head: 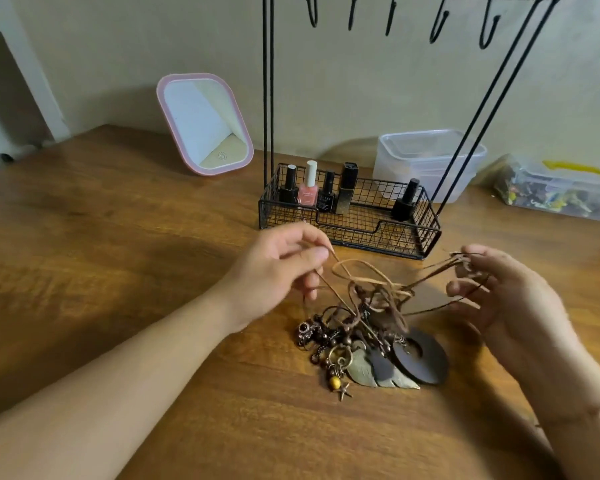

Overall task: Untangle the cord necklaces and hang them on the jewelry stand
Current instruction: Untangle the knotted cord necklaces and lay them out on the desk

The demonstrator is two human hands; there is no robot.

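Brown cord necklaces (371,306) found tangled on bench; cords pinched by left hand (278,268) and right hand (499,299); black wire jewelry stand (350,216) hooks bare.

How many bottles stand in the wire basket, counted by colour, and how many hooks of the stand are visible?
Black bottles: 4, the leftmost with a white cap
Pink bottles: 1
Hooks: 5, for example
Total: 10
All bottles stand in the wire basket.
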